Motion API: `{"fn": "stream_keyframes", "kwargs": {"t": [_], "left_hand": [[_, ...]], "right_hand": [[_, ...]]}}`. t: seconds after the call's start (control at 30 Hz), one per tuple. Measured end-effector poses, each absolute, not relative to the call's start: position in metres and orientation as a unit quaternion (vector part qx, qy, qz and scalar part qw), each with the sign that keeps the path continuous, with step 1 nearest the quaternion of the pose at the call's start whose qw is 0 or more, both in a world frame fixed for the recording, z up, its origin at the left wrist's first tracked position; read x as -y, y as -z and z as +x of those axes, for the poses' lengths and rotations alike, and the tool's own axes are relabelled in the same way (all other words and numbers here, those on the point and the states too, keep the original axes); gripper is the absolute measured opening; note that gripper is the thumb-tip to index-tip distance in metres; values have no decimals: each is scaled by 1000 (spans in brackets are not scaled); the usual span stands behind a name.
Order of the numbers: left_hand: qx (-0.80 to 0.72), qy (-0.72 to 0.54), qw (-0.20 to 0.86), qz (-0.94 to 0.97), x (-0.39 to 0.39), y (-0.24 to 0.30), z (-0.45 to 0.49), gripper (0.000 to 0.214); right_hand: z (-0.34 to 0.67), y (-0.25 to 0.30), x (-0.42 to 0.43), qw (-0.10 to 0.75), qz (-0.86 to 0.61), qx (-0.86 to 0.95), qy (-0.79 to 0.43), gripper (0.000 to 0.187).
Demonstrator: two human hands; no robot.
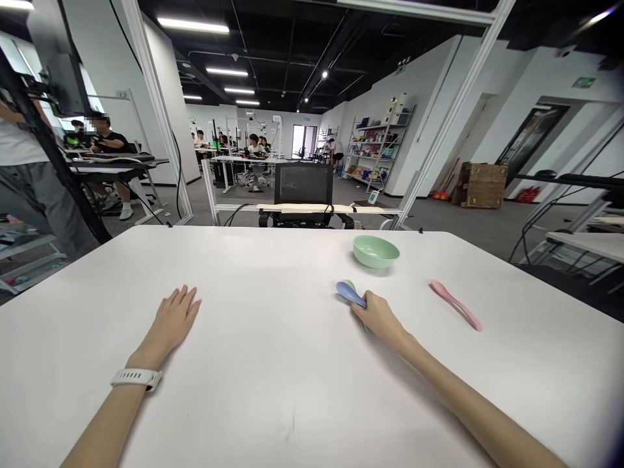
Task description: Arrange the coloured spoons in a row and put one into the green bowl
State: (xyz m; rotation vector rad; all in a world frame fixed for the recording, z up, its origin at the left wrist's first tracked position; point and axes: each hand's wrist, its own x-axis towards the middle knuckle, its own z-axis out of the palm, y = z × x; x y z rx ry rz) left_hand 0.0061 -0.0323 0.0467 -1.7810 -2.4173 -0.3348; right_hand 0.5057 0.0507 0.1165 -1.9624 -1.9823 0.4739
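Note:
My right hand (383, 318) is closed around the handle of a blue spoon (349, 292), whose bowl points to the left. Partly hidden beneath that spoon and my hand is a green spoon (350, 284); only bits of its two ends show. A pale green bowl (376, 253) stands upright beyond my right hand, near the far table edge. To the right a pink spoon (455, 305) lies on the table, apart from my hand. My left hand (174, 323) rests flat on the tabletop with fingers stretched out, holding nothing.
The white table (273, 383) has a metal frame (160, 117) rising at its far side. Behind it stands a black mesh chair (303, 185). At the far left a person (34, 175) stands beside a monitor arm, and others sit at desks farther back.

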Motion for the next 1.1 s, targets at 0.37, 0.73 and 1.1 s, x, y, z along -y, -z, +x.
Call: {"fn": "stream_keyframes", "kwargs": {"t": [0.37, 0.73, 1.1], "left_hand": [[804, 99, 39, -585, 34, -51, 8, 78], [803, 108, 50, -584, 33, -49, 7, 73], [802, 91, 52, -588, 33, -51, 7, 75]], "right_hand": [[506, -116, -51, 147, -685, 696, -158, 15], [508, -113, -49, 187, -682, 679, -197, 20], [508, -116, -46, 199, -683, 665, -227, 23]]}}
